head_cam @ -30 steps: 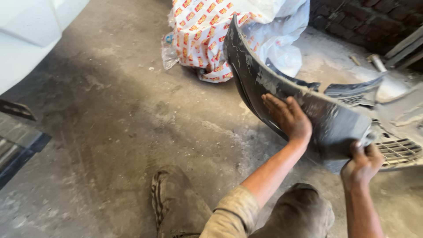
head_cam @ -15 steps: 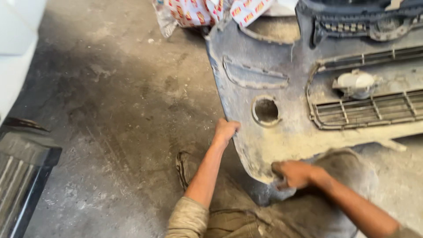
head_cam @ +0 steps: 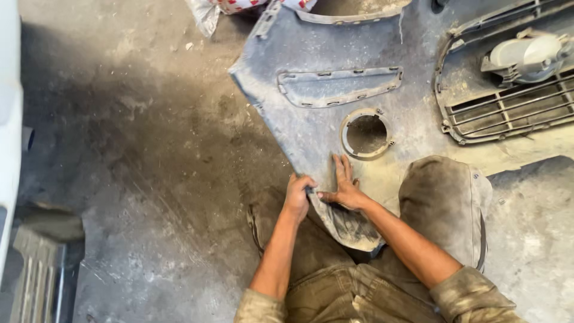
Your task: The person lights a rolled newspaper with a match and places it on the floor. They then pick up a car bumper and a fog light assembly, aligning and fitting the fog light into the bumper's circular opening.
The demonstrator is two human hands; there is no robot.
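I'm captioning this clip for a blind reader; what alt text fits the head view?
A person's left hand grips the edge of a dusty grey car bumper lying inside-up on a concrete floor, while the right hand presses flat beside a round hole.

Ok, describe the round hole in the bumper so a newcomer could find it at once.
Start from the big dusty grey bumper panel lying inside-up on the concrete floor. Just beyond the fingertips of the right hand, which lies flat on the panel, sits the round hole. It is the only circular opening, ringed by a raised collar, unlike the long curved recess beyond it and the slatted grille beside it.
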